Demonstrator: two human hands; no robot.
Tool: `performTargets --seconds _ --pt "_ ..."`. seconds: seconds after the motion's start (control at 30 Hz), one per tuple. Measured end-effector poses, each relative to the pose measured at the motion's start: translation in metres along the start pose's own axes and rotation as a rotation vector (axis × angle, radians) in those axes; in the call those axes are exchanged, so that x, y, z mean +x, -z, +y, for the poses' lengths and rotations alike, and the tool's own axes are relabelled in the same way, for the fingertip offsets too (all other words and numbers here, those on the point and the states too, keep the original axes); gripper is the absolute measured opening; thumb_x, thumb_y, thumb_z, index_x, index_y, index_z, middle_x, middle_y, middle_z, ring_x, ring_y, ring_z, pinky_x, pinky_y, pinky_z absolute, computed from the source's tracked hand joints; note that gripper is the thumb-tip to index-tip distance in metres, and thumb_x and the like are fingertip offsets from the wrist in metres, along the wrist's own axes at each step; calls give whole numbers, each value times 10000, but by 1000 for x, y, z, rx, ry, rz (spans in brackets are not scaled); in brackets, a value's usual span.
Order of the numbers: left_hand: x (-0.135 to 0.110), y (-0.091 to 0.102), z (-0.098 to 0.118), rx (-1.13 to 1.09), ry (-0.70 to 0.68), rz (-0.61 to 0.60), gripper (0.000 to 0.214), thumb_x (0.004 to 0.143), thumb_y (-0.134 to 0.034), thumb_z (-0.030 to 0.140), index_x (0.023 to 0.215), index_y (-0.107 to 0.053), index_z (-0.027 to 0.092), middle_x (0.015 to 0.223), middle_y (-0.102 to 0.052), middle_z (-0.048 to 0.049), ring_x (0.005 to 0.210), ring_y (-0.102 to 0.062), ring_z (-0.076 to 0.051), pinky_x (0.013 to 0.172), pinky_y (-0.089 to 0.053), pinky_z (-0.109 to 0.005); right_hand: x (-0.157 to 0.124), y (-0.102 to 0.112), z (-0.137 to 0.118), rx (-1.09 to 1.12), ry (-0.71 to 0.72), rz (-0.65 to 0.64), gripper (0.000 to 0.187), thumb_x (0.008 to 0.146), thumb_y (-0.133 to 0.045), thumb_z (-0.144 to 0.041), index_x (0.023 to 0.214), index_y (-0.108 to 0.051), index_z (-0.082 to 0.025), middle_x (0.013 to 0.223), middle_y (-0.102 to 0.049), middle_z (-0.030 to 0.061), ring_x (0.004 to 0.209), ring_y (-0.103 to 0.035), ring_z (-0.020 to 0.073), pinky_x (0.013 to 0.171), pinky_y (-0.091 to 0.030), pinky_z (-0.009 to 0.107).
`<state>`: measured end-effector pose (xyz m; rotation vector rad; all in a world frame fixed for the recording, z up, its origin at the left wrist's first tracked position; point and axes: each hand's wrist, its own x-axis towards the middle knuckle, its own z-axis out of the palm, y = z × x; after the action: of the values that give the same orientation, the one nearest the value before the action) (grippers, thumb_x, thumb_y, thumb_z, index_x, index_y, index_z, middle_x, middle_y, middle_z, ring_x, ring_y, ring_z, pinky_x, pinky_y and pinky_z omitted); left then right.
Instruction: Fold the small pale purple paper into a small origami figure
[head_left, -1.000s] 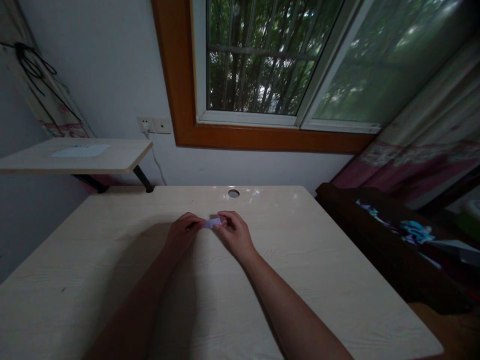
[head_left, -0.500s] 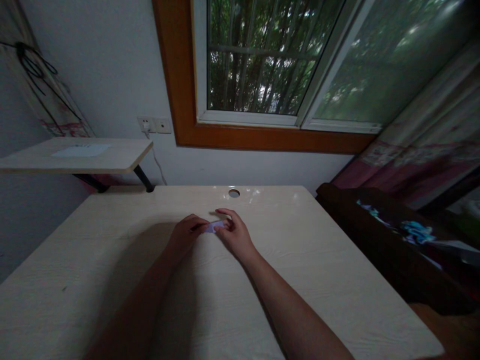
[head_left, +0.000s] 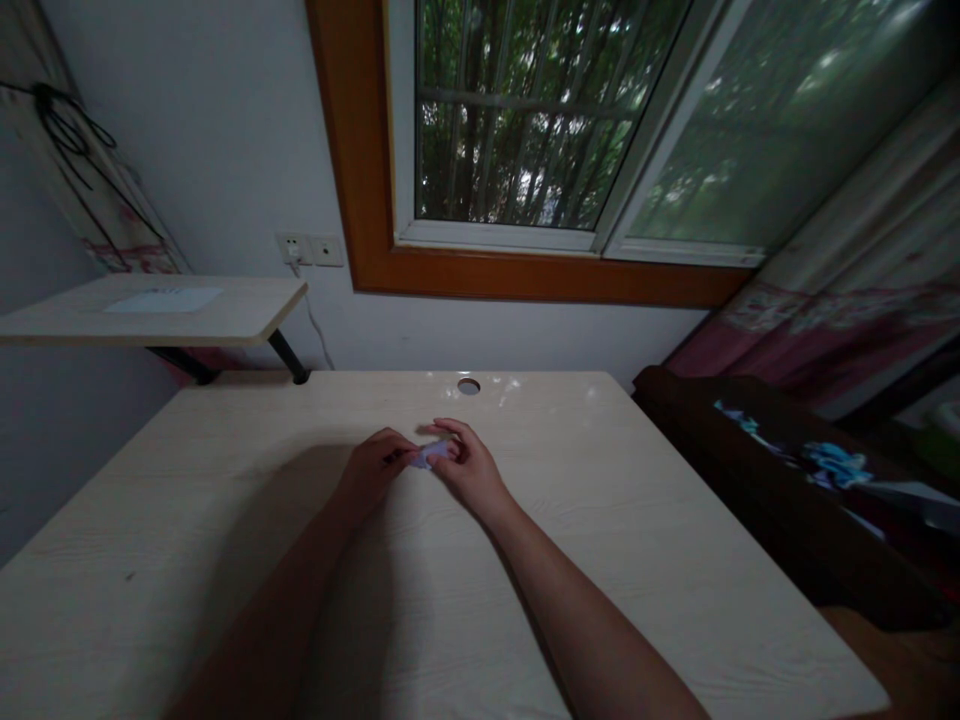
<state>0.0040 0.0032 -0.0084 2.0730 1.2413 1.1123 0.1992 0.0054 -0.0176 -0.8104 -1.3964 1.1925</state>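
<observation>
A small pale purple piece, looking like folded paper (head_left: 431, 456), lies between my two hands just over the desk (head_left: 600, 520). My left hand (head_left: 375, 463) pinches its left end between thumb and fingertips. At the right end, my right hand (head_left: 471, 462) grips it with the thumb in front and fingers behind, the index finger stretched out to the left above it. Parts of the piece are hidden by the fingers, and its exact folds are too small to make out.
A raised shelf (head_left: 277, 312) bearing a white sheet (head_left: 165, 300) stands at the back left on black legs. A round cable hole (head_left: 469, 387) sits near the desk's back edge. Beyond the right edge is dark brown furniture (head_left: 690, 440) with crumpled blue cloth (head_left: 836, 465) on it.
The purple piece has shifted shape slightly between my fingers and looks more bent or creased at its lower edge. Both hands stay in nearly the same place.
</observation>
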Motion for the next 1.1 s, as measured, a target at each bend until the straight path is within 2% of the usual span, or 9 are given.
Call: performTargets --seconds 0.07,0.17,0.27,0.43,0.77,1.1 --pt "0 0 0 6 -8 7 152 896 -594 308 886 -711 212 869 -662 -24 795 -617 -142 710 -485 -246 -1 1 -2 -126 34 17 431 769 -720 -196 1183 -617 -257 1145 -673 65 720 -567 128 662 -469 260" --pt "0 1 1 12 -10 24 156 894 -599 321 875 -710 212 866 -664 -22 801 -619 -146 716 -487 -251 -2 4 -9 -323 140 9 199 831 -685 -245 1029 -703 -237 1007 -677 63 872 -605 181 771 -489 306" --pt "0 2 3 30 4 37 160 890 -601 326 861 -711 213 855 -663 -20 799 -620 -150 717 -489 -256 -2 6 -16 -400 221 18 128 863 -662 -259 973 -722 -236 951 -675 61 883 -618 191 795 -499 325" --pt "1 2 4 54 9 51 152 891 -595 304 856 -709 209 847 -660 -21 781 -617 -147 692 -492 -248 -2 6 -18 -487 294 28 114 903 -627 -254 955 -727 -238 942 -682 66 911 -624 198 821 -502 341" --pt "0 3 3 83 -40 72 110 884 -608 250 866 -709 214 864 -675 -24 814 -635 -152 764 -507 -267 -1 10 -16 -721 415 -13 105 907 -636 -276 932 -733 -246 922 -696 61 914 -591 220 842 -470 389" --pt "-2 1 2 66 -55 57 99 885 -610 258 863 -696 214 856 -671 -18 807 -633 -143 756 -509 -254 -4 7 -20 -748 361 -88 155 940 -581 -310 1020 -701 -254 921 -694 64 882 -624 209 813 -494 349"
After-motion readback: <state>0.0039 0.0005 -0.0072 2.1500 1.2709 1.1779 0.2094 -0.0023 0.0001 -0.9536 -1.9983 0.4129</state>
